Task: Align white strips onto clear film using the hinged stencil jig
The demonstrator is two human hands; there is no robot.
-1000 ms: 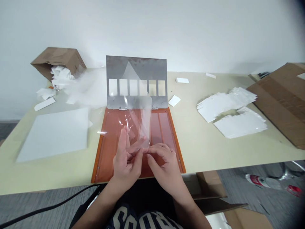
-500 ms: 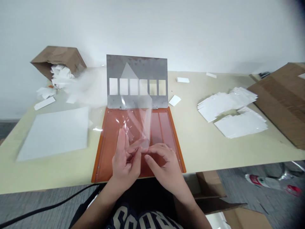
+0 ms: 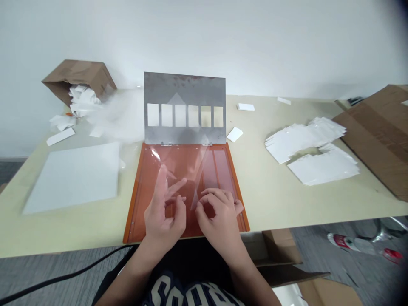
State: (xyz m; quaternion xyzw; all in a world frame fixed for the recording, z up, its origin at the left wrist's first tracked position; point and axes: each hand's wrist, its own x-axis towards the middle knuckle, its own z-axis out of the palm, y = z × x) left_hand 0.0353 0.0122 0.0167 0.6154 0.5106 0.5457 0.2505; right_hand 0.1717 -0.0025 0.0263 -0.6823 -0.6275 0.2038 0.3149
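Observation:
My right hand (image 3: 219,212) pinches a thin clear plastic film (image 3: 200,170) between thumb and forefinger, near the film's lower corner. The film rises away from me and is hard to see against what lies behind it. My left hand (image 3: 165,208) is beside it with fingers spread and thumb apart; whether it touches the film I cannot tell. Both hands are above an orange flat board (image 3: 185,170) with long recessed strips. Hinged to its far edge, a grey metal plate (image 3: 185,89) with several rectangular windows stands upright.
A white sheet stack (image 3: 73,178) lies on the left, with crumpled clear film (image 3: 117,114) behind it. A brown box (image 3: 86,74) spills white pieces. On the right are white packets (image 3: 321,165) and a cardboard box (image 3: 376,136). A black cable (image 3: 63,276) runs below the table edge.
My hands have come apart: the left has moved slightly left and its fingers have spread. The right still pinches the film, whose raised top has sunk lower.

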